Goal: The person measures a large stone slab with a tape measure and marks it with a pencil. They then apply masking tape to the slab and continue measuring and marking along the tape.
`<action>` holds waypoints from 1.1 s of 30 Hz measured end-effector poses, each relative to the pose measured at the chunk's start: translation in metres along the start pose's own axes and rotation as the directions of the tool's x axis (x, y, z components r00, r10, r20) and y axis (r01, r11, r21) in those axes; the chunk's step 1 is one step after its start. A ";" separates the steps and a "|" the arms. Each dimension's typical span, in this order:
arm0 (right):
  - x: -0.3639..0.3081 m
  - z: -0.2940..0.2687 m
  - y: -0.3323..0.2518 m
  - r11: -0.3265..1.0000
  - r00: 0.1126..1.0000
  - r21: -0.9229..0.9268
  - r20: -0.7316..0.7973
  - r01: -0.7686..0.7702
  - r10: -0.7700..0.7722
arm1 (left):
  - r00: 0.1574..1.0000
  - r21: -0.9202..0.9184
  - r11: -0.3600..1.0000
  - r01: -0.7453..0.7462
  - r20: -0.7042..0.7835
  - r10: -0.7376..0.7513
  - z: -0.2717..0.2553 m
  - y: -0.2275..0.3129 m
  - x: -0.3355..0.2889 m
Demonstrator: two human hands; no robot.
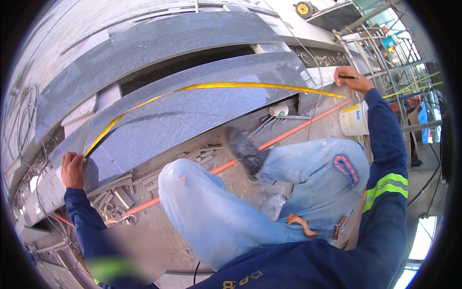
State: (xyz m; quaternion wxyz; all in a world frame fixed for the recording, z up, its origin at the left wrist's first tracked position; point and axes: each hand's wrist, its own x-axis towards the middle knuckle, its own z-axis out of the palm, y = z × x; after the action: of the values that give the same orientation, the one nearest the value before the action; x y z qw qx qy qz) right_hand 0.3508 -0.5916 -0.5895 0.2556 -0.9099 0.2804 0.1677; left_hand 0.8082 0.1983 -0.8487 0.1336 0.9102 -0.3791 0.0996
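Tape measure (226, 86): seen from the head camera, it is yellow, and it runs in a bent line above the near slab (192, 113), from the slab's left end to beyond its right edge.
Left hand (73, 168): it is grasping the tape measure between the fingers, at the left end of the near slab.
Right hand (355, 80): it is clenched around a dark pencil (349, 77), beyond the right edge of the near slab; the tape's right end is just beside, but I cannot tell if the hand touches it.
Far slab (159, 45): grey also, it lies along the far edge of the near slab, with a dark gap between for some part.
Bucket (353, 120): white, it stands near the right forearm.
Hose (224, 167): orange, it lies on the ground along the near edge of the near slab.
Stone strips (124, 197): they lie on the ground, near the slab's left front corner.
Cup (278, 111): white, it is beside the front edge, toward the right.
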 end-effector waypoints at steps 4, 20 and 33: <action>0.059 0.078 -0.005 0.906 0.793 -0.044 -0.467 0.421 -0.391 | 0.999 -0.012 0.999 -0.042 -0.015 0.042 0.006 0.015 0.014; 0.153 0.275 -0.171 0.701 0.690 0.171 -0.440 0.692 -0.574 | 0.969 -0.080 0.986 -0.144 0.192 0.157 0.006 0.140 0.073; 0.223 0.275 -0.157 0.747 0.552 -0.089 -0.618 0.658 -0.560 | 0.964 -0.226 0.947 -0.227 0.090 0.252 0.048 0.219 0.128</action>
State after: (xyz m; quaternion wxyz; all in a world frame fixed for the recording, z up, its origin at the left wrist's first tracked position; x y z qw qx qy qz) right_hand 0.5747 -0.4209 -0.8549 0.2618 -0.9302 0.0254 -0.2559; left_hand 0.7434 -0.0505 -0.8214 0.1950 0.8420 -0.5026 0.0200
